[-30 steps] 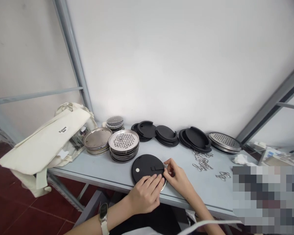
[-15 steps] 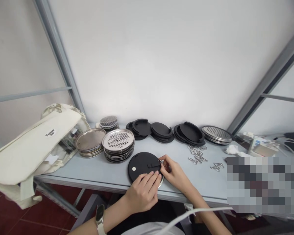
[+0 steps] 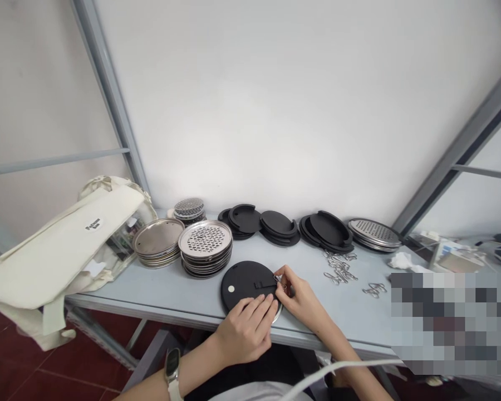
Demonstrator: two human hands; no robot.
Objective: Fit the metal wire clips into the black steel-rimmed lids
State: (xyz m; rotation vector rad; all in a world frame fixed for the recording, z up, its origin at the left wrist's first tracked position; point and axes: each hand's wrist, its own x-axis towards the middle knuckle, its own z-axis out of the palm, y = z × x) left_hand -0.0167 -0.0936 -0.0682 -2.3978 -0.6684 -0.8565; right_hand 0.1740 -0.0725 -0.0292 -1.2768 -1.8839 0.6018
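Note:
A round black disc (image 3: 246,278) with a white dot and a small slot lies near the table's front edge, a silvery rim showing beneath its lower right side. My left hand (image 3: 250,326) rests on the disc's lower part, fingers laid flat across it. At the disc's right edge, my right hand (image 3: 294,292) pinches a small wire clip (image 3: 279,280) between thumb and fingers. More wire clips (image 3: 340,267) lie in a loose heap to the right, with a few others (image 3: 374,289) beyond them.
Behind the disc stand stacks of perforated metal discs (image 3: 204,239), plain metal lids (image 3: 158,236) and black discs (image 3: 278,223). Metal graters (image 3: 374,233) are at the back right. A cream bag (image 3: 67,245) sits at the left. A white cable (image 3: 338,366) crosses my right forearm.
The whole view has shifted slightly, so everything appears a little further right. Both hands keep nearly the same places on the disc and the clip.

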